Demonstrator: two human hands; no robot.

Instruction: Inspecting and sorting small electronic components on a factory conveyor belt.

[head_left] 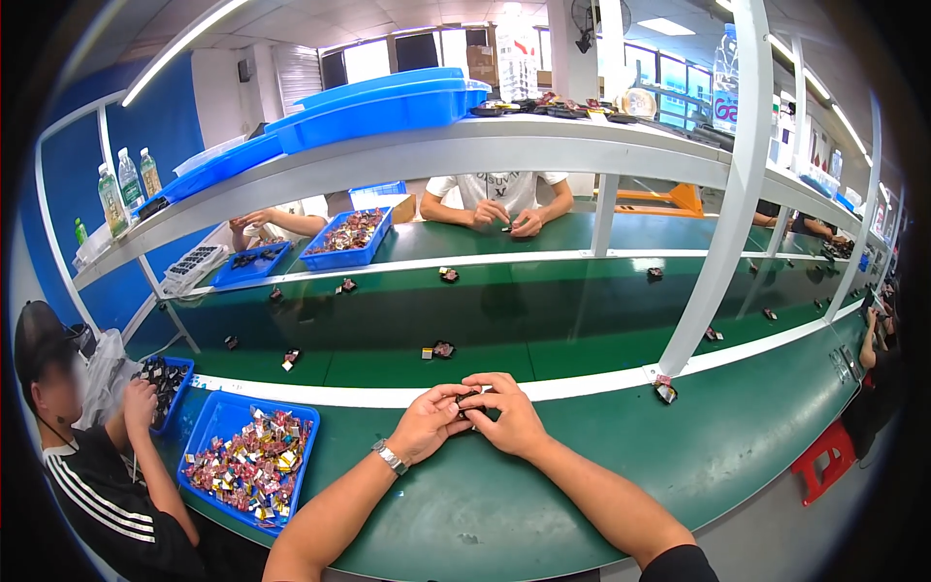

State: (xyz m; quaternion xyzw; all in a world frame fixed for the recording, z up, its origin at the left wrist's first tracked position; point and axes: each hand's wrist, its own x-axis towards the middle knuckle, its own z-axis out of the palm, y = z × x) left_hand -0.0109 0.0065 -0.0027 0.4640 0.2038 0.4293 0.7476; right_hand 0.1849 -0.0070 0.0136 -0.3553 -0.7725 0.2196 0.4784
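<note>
Both my hands meet over the green worktop (427, 524), just on my side of the white rail. Between the fingertips is a small black part (467, 398), mostly covered by the fingers; its exact kind cannot be made out. My left hand (427, 423), with a metal watch on its wrist, pinches it from the left. From the right, my right hand (508, 419) closes on the same part with bent fingers. Left of my left forearm stands a blue bin (312, 436), heaped with small red, white and yellow pieces (254, 464).
A white rail (378, 396) borders a green conveyor belt (543, 339) carrying scattered small assemblies, one (442, 349) just beyond my hands. A slanted white post (713, 242) rises at right. Co-workers sit at left and across; a red stool (824, 464) stands at right.
</note>
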